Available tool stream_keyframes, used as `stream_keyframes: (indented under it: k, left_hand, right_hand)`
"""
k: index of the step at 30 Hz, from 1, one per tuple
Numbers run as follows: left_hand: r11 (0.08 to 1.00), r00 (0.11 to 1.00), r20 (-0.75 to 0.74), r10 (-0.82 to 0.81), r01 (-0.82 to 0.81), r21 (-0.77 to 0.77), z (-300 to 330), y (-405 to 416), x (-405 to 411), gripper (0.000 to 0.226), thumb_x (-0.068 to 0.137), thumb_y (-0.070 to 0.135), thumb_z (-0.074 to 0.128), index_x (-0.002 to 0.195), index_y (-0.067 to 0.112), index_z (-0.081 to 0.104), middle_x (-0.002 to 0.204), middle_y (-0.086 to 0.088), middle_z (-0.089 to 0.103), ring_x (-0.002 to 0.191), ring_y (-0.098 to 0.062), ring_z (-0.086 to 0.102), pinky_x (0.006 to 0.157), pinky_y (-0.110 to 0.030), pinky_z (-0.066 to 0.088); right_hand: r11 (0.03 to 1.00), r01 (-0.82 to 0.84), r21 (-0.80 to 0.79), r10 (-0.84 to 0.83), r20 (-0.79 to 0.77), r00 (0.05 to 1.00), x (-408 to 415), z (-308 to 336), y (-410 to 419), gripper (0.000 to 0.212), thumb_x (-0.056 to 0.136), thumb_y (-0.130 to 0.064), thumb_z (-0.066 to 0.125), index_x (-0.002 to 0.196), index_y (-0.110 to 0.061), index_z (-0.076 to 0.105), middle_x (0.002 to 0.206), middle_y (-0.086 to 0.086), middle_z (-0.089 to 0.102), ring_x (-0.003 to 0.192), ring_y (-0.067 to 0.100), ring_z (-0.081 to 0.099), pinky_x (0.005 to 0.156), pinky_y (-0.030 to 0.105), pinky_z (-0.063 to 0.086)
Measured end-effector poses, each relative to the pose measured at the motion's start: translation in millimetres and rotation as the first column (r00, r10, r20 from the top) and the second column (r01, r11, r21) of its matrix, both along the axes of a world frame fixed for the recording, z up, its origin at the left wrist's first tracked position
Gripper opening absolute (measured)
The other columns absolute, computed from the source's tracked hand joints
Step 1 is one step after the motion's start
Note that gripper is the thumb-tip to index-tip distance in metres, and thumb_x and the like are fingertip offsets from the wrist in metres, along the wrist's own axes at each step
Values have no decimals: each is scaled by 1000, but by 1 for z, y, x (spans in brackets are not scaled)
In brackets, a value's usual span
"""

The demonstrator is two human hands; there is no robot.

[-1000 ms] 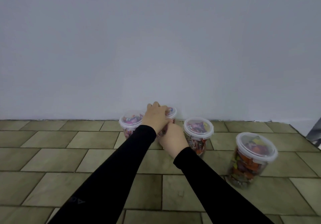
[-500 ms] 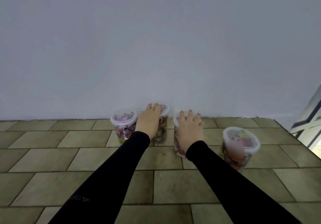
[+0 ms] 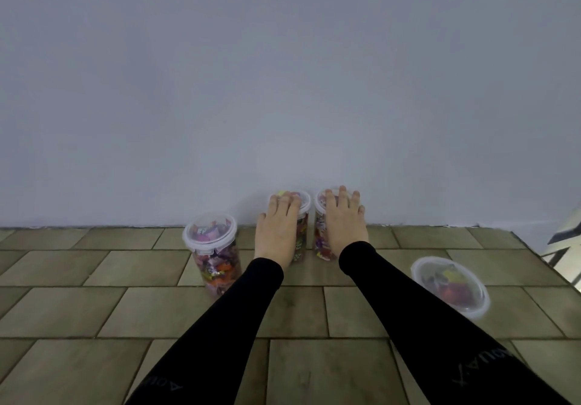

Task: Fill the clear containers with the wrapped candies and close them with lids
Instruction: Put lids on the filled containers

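right hand (image 3: pixel 344 225) has settled beside left hand (image 3: pixel 278 231), both hands flat atop lidded candy containers (image 3: pixel 300 225); sleeve lettering unreadable.

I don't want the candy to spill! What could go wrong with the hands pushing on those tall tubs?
1. The left hand and right hand each lie flat on a tall, narrow container. An off-centre push might tip one.
2. Those two stand close together by the wall, so one could knock the other.
3. The right sleeve passes near the container on the right and might bump it when pulling back.
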State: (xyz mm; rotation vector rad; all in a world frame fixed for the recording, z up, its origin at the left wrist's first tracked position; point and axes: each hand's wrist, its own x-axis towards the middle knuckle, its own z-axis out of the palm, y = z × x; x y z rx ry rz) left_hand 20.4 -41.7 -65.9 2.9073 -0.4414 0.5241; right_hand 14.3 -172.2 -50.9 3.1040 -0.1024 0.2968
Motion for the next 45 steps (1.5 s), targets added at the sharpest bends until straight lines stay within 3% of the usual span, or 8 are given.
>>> stream_keyframes:
  k: [17,21,24,28,31,35,41,45]
  left_hand:
    - [997,996,-60,60,-63,-38,-3,-18,53,68,93,6,46,152,16,15,160,-7,14,148,-28,6,105,-39,34]
    - [997,995,-62,75,-76,-13,0,-17,39,75,94,28,51,154,21,7,162,-10,1,149,-31,-2,111,-46,24]
    - [987,987,-47,152,-154,-50,6,-13,10,68,93,36,51,151,23,18,161,-10,7,147,-34,1,110,-55,19]
    - [941,952,-63,300,-306,-147,9,3,-27,60,90,25,52,146,26,29,161,-9,5,147,-36,-3,111,-63,7]
    - [897,910,-84,406,-414,-154,5,17,-43,71,88,11,49,151,25,20,161,-14,-7,145,-43,-13,112,-64,5]
    - [856,860,-159,486,-505,-115,0,30,-57,78,90,4,44,154,20,3,159,-19,-9,143,-47,-10,111,-64,11]
    - [877,881,-38,472,-474,-75,5,27,-72,67,91,4,44,151,13,16,152,-14,24,140,-38,18,110,-55,21]
    - [893,893,12,451,-451,-9,1,23,-77,63,88,9,53,145,9,26,145,-13,35,131,-38,31,112,-48,20]
  right_hand:
    - [993,14,116,-18,38,999,61,0,-4,43,98,-5,34,141,-11,30,151,21,19,142,45,12,113,47,25]
    - [995,8,97,-8,-1,1000,52,2,-4,61,97,-17,48,149,-12,16,154,21,13,143,45,8,115,48,21]
    - [996,-11,91,10,8,1000,36,6,1,68,94,-23,54,149,-12,16,155,19,13,144,44,8,113,50,22]
    - [996,-26,89,25,12,1000,0,16,6,50,93,-28,53,138,-12,39,151,16,26,140,38,23,106,50,31]
    - [998,-52,37,52,2,999,-35,19,5,36,92,-32,53,123,-15,52,134,10,43,124,32,41,101,49,35]
    - [1000,-22,13,22,-17,1000,-75,20,-8,26,91,-24,49,115,-17,56,127,8,46,120,31,42,100,49,36]
    - [960,272,-64,-278,-143,950,-122,26,-37,65,93,-29,46,148,-8,19,155,21,14,141,48,11,102,58,34]
    - [936,351,-16,-347,-204,915,-137,18,-49,67,99,-24,39,150,0,2,156,28,5,141,50,13,107,55,29]
